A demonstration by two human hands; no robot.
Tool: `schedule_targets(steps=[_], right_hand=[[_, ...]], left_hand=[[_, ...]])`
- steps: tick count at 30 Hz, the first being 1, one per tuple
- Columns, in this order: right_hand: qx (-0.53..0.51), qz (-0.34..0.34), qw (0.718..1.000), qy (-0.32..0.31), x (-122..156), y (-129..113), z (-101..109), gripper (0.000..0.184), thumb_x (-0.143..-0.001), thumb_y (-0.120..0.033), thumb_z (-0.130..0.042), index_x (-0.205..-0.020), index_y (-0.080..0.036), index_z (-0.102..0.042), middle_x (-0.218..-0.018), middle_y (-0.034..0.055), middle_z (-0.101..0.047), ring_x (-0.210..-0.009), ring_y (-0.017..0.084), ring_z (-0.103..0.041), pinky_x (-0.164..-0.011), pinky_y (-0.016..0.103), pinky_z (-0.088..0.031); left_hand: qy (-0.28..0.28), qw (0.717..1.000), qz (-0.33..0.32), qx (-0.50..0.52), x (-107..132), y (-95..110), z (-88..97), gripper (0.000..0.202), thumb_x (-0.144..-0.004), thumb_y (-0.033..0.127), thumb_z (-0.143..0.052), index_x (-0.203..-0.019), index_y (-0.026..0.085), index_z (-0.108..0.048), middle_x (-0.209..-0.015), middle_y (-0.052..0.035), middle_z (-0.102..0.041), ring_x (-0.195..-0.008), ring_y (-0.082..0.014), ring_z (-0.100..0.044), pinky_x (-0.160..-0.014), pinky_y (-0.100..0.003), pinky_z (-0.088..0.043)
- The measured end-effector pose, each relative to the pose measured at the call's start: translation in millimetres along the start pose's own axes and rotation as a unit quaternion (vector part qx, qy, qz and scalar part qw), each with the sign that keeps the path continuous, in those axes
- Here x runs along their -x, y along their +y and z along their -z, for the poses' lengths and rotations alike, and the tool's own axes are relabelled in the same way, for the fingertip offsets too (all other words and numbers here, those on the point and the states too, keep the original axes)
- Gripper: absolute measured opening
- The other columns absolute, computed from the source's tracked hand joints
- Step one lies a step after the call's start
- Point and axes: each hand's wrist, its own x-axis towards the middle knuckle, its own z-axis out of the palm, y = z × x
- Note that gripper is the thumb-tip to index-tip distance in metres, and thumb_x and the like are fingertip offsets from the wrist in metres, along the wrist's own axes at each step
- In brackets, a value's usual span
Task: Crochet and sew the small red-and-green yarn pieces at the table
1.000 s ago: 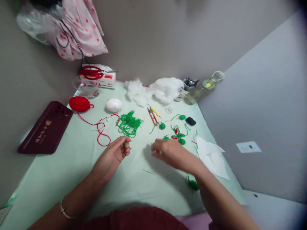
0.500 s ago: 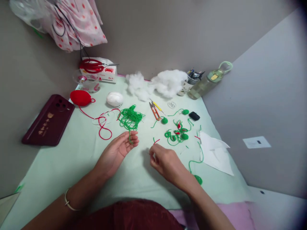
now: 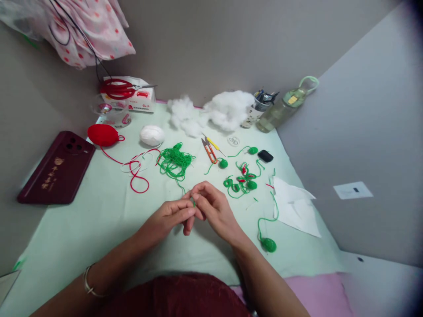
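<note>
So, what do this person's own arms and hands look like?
The left hand and right hand are bare human hands, with no gloves. No sleeve covers either forearm. A thin, pale bangle circles the left wrist; none shows on the right. I see no cables.

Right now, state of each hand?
Left hand: closed, holding green yarn.
Right hand: up against the left, at the yarn; whether its grip is closed cannot be told.
</note>
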Motion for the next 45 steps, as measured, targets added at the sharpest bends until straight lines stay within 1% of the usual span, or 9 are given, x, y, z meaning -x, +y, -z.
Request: schedule_targets(steps=[4,8,12,15,18,23,27,41,45], right_hand=[[0.140,0.035,0.988,0.056,-0.1,8.5,1.4,0.015,-0.097,-0.030,-0.047,-0.089,-0.020,-0.054,-0.065,-0.0057,-0.046,-0.057,0.009,-0.041,-0.058,0.023,-0.035],[0.163,0.053,0.980,0.102,-2.3,13.7,4.8,0.015,-0.097,-0.031,-0.048,-0.089,-0.020,-0.054,-0.066,-0.0057,-0.046,-0.058,0.009,-0.040,-0.058,0.023,-0.033],[0.158,0.054,0.982,0.084,-3.2,16.5,-1.3,0.013,-0.098,-0.029,-0.048,-0.090,-0.020,-0.054,-0.066,-0.0056,-0.049,-0.057,0.010,-0.044,-0.059,0.024,-0.036],[0.139,0.059,0.985,0.090,-3.6,14.7,-3.4,0.013,-0.097,-0.029,-0.050,-0.091,-0.020,-0.058,-0.073,-0.0026,-0.057,-0.063,0.011,-0.053,-0.064,0.024,-0.042],[0.115,0.091,0.977,0.155,-2.0,7.0,0.1,0.013,-0.094,-0.029,-0.058,-0.086,-0.020,-0.063,-0.092,0.0037,-0.066,-0.083,0.014,-0.060,-0.072,0.026,-0.046],[0.008,0.040,0.990,0.138,10.0,-8.6,-2.1,0.012,-0.092,-0.032,-0.062,-0.088,-0.021,-0.065,-0.068,-0.0008,-0.064,-0.061,0.011,-0.056,-0.059,0.024,-0.045],[-0.012,0.028,0.997,0.072,17.4,-13.0,-12.6,0.013,-0.094,-0.031,-0.059,-0.091,-0.019,-0.064,-0.059,-0.0032,-0.061,-0.053,0.009,-0.051,-0.055,0.022,-0.042],[0.039,0.022,0.998,0.050,20.4,-10.3,-17.1,0.021,-0.096,-0.034,-0.054,-0.100,-0.019,-0.069,-0.056,-0.0046,-0.058,-0.051,0.009,-0.051,-0.055,0.021,-0.044],[0.055,0.035,0.996,0.054,20.3,-10.1,-17.8,0.020,-0.097,-0.031,-0.052,-0.100,-0.020,-0.068,-0.056,-0.0052,-0.057,-0.050,0.008,-0.050,-0.055,0.021,-0.043]], left_hand=[[0.034,0.999,0.008,0.035,1.6,3.4,1.5,0.027,-0.094,0.040,-0.055,-0.088,0.018,-0.070,-0.065,0.0017,-0.058,-0.061,-0.0115,-0.052,-0.064,-0.025,-0.039],[0.088,0.995,0.002,0.050,3.7,6.1,3.5,0.029,-0.093,0.044,-0.058,-0.085,0.018,-0.071,-0.066,0.0007,-0.057,-0.063,-0.0118,-0.050,-0.063,-0.024,-0.038],[0.160,0.982,-0.061,0.078,4.2,7.7,-0.1,0.023,-0.090,0.039,-0.065,-0.084,0.019,-0.073,-0.083,-0.0016,-0.061,-0.069,-0.0103,-0.048,-0.070,-0.022,-0.040],[0.129,0.973,-0.078,0.176,5.4,12.9,-3.7,0.024,-0.091,0.038,-0.064,-0.077,0.018,-0.069,-0.096,-0.0031,-0.063,-0.070,-0.0097,-0.050,-0.073,-0.023,-0.043],[0.123,0.965,-0.093,0.214,7.4,17.5,-5.2,0.028,-0.091,0.041,-0.063,-0.075,0.018,-0.067,-0.086,-0.0025,-0.061,-0.068,-0.0110,-0.050,-0.070,-0.025,-0.044],[0.238,0.963,-0.112,-0.065,10.3,8.3,-6.2,0.025,-0.096,0.036,-0.054,-0.105,0.021,-0.073,-0.074,0.0000,-0.056,-0.068,-0.0131,-0.049,-0.071,-0.026,-0.043],[0.206,0.926,-0.206,-0.239,11.0,-4.2,-8.1,0.037,-0.099,0.026,-0.044,-0.131,0.022,-0.064,-0.081,-0.0021,-0.060,-0.071,-0.0146,-0.052,-0.071,-0.027,-0.045],[0.188,0.859,-0.279,-0.386,10.2,-17.0,-4.7,0.047,-0.101,0.019,-0.037,-0.146,0.021,-0.047,-0.114,-0.0089,-0.070,-0.084,-0.0162,-0.061,-0.082,-0.028,-0.049],[0.192,0.850,-0.283,-0.401,8.5,-17.9,-3.1,0.046,-0.100,0.020,-0.038,-0.145,0.020,-0.049,-0.111,-0.0095,-0.071,-0.081,-0.0168,-0.061,-0.079,-0.028,-0.048]])
